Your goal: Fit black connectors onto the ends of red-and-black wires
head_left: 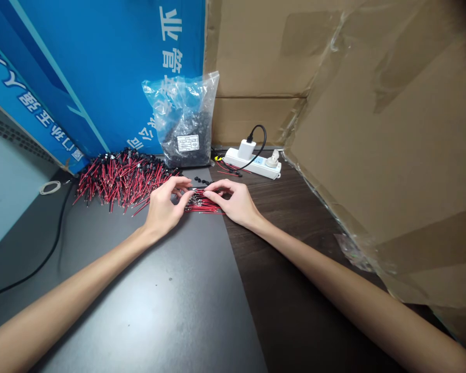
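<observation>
Both hands meet at a small bundle of red and black wires [205, 206] with bare metal ends, lying where the grey sheet borders the dark wood. My left hand [166, 204] comes in from the left, thumb and fingers closed in a pinch at a thin dark wire [198, 188] above the bundle. From the other side, my right hand [236, 203] pinches near the same wire's right end. The fingers partly cover what they grip. Small black connector housings [202, 181] lie just behind the fingertips. A large heap of red and black wires [118, 178] spreads left of my left hand.
A clear bag of black parts [188, 127] stands behind the hands against a blue board [116, 67]. Right of it sits a white power strip [254, 165] with a charger [247, 149] and black cable. Cardboard [392, 129] walls the right side. A black cord [58, 233] runs along the left.
</observation>
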### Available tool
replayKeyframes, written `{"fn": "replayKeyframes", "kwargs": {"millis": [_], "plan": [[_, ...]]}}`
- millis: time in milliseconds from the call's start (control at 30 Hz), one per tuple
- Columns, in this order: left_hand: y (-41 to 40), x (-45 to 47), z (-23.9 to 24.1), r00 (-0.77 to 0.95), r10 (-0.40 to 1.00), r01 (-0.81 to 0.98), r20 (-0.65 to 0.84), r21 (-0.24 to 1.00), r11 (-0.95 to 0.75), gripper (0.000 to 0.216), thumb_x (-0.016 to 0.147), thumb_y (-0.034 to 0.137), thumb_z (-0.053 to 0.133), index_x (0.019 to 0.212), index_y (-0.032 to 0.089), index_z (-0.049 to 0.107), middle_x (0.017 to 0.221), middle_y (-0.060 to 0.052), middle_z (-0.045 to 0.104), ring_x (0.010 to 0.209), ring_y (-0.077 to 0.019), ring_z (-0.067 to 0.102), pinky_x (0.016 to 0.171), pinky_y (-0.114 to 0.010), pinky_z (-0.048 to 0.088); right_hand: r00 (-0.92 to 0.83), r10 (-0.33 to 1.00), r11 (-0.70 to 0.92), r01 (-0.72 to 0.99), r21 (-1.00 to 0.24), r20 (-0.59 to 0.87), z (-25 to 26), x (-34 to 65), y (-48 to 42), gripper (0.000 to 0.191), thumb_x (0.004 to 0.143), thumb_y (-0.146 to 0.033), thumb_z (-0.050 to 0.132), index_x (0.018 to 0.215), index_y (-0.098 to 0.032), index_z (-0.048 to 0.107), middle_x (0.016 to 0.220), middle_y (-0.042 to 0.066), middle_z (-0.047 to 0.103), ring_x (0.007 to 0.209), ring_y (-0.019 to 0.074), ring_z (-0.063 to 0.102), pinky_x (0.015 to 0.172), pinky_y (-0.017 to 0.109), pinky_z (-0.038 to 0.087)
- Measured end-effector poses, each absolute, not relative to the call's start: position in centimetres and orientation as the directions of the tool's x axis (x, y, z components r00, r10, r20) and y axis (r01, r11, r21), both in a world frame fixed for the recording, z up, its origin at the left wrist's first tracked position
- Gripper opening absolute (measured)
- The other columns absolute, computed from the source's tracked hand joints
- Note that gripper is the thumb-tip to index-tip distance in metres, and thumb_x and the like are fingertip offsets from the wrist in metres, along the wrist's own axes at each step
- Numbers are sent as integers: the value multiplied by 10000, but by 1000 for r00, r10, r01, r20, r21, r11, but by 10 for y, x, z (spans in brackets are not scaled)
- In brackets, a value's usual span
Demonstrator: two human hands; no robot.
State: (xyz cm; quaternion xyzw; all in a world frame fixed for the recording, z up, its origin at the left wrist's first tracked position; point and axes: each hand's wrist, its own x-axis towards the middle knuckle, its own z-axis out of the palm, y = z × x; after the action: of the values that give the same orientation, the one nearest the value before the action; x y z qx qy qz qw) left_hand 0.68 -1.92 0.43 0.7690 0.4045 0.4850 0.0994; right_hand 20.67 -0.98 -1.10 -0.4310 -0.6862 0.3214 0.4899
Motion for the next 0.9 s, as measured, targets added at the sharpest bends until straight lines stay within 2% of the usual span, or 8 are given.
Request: {"fn": "replayKeyframes", "kwargs": {"millis": [567, 900], "plan": [[-20, 6, 5, 215, 723, 529, 657, 543, -651, 140, 880, 171, 679, 1018, 179, 656, 956, -49, 763, 773, -143, 714, 727, -283, 611, -203, 906, 415, 244, -876, 373, -15, 207, -6, 131, 850, -323, 710, 870, -198, 746, 901, 48, 750, 810, 182, 660, 786, 347, 533], [-20, 6, 5, 242, 721, 521, 650, 540, -661, 138, 876, 171, 691, 1010, 178, 665, 927, -38, 762, 749, -141, 708, 725, -284, 598, -200, 866, 499, 332, -800, 457, -12, 207, -10, 85, 886, -276, 671, 867, -212, 723, 876, 41, 680, 782, 170, 615, 780, 340, 535]]}}
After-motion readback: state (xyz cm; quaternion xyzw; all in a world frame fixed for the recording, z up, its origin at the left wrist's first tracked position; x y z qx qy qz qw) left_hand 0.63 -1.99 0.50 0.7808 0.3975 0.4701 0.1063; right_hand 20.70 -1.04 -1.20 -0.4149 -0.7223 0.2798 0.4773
